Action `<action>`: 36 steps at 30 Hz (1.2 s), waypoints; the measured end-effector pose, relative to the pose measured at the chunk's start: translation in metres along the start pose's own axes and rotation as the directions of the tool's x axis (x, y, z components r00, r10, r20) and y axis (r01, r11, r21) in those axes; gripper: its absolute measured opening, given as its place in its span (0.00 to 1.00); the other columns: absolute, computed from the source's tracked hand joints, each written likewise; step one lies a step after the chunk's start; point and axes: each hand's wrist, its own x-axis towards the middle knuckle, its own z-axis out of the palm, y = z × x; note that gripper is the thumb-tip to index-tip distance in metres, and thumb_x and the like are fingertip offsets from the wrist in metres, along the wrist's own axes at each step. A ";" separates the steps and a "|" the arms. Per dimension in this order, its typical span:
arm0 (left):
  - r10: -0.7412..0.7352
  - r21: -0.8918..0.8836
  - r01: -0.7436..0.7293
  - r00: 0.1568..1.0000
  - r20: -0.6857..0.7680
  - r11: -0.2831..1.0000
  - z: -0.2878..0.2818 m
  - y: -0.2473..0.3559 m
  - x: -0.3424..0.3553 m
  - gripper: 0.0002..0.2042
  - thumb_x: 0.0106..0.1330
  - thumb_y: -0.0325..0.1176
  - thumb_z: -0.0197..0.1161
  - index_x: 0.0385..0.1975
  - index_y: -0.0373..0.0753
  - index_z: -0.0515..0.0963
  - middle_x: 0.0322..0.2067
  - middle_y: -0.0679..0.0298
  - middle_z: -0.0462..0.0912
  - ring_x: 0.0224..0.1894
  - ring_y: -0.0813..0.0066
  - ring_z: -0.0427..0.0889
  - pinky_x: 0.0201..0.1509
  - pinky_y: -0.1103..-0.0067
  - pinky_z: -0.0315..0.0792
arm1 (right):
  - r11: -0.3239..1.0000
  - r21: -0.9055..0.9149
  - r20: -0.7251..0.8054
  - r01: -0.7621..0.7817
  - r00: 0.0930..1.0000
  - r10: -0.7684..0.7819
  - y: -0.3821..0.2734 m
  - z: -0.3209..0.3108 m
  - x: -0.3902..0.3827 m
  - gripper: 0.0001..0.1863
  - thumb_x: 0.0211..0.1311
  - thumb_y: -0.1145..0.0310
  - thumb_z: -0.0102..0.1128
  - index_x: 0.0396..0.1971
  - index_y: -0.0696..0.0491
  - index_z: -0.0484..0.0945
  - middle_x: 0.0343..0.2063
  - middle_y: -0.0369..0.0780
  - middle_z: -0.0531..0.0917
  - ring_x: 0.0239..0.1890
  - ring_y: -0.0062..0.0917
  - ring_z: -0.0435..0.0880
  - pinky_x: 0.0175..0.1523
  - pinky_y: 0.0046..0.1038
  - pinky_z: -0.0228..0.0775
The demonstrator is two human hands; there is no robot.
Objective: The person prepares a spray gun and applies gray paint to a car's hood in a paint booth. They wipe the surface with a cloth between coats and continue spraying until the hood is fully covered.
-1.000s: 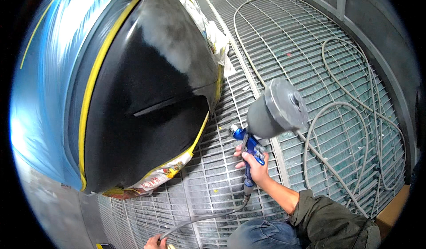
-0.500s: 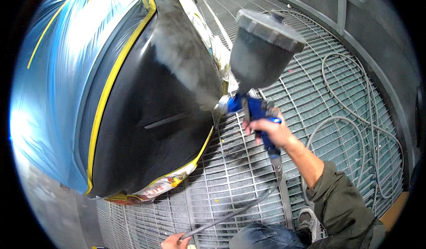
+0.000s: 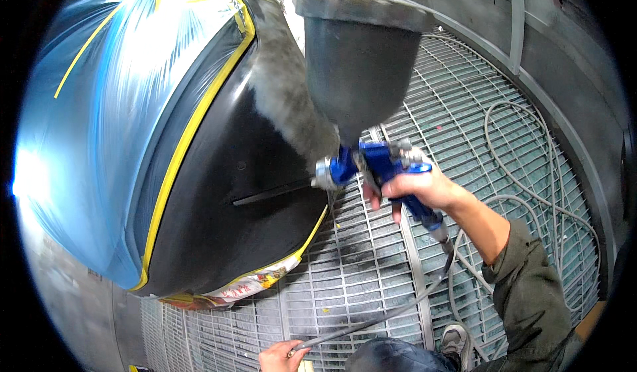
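Note:
My right hand (image 3: 415,186) is closed round the handle of a blue spray gun (image 3: 378,163), with a large dark grey paint cup (image 3: 361,60) on top. Its silver nozzle (image 3: 323,173) points left at a black car body panel (image 3: 206,219), close to the panel's right edge. A blurry grey patch (image 3: 285,87) covers the panel's upper right; I cannot tell whether it is mist or coating. Down at the lower edge, my left hand (image 3: 282,357) grips the grey air hose (image 3: 371,317) that runs up to the gun's handle.
Yellow masking tape (image 3: 180,153) and blue plastic film (image 3: 93,193) border the panel on the left. Printed paper (image 3: 255,282) is taped along its bottom. Loops of hose (image 3: 491,117) lie on the metal floor grating (image 3: 358,259) at right. My shoe (image 3: 456,339) stands on the grating.
The spray gun has tilted more upright and its nozzle has shifted slightly left and down. My left hand has moved a little right and up with the hose. The panel appears slightly further right.

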 end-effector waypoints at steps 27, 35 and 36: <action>-0.076 -0.171 0.064 0.995 -0.070 0.983 -0.019 0.029 0.017 0.10 0.60 0.37 0.67 0.35 0.38 0.84 0.25 0.52 0.82 0.27 0.53 0.81 0.30 0.66 0.73 | 0.701 -0.710 -0.359 0.060 0.826 -0.434 -0.165 0.005 0.116 0.12 0.56 0.65 0.59 0.35 0.58 0.79 0.29 0.39 0.82 0.31 0.19 0.81 0.24 0.25 0.74; 0.078 -0.381 -0.058 0.996 0.039 0.923 -0.030 -0.012 -0.003 0.11 0.60 0.36 0.67 0.38 0.38 0.82 0.35 0.54 0.84 0.38 0.52 0.82 0.41 0.67 0.76 | 0.862 -0.506 -0.078 0.033 0.993 -0.083 -0.161 0.134 0.067 0.27 0.46 0.62 0.55 0.45 0.64 0.76 0.39 0.49 0.82 0.36 0.30 0.84 0.19 0.26 0.77; 0.106 -0.369 -0.082 0.993 0.047 0.926 -0.039 -0.015 -0.007 0.11 0.60 0.37 0.67 0.38 0.39 0.83 0.34 0.57 0.84 0.36 0.55 0.82 0.39 0.68 0.77 | 0.845 -0.534 -0.062 -0.001 0.997 -0.037 -0.163 0.155 0.065 0.27 0.45 0.61 0.55 0.45 0.64 0.75 0.39 0.50 0.82 0.37 0.30 0.84 0.19 0.26 0.77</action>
